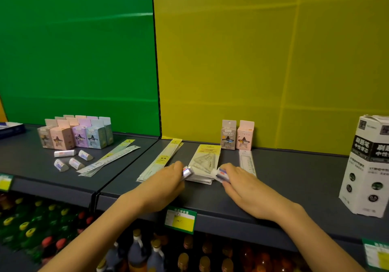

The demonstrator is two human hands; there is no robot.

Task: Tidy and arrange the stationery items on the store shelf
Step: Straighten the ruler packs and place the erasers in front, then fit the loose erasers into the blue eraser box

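Dark shelf (294, 177); hands (166, 180) half-hide two blurred erasers (187, 171).

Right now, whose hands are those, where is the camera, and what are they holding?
There is just one picture. It comes from a camera worn on a person's head, looking down at a grey store shelf. The two hands are that person's own. The left hand pinches what looks like a small white eraser, and the right hand pinches a second eraser. Both are at the near end of a stack of set-square packs. Long ruler packs lie beside it. Four loose erasers lie further left, in front of pastel little boxes. A tall white box stands on the right.
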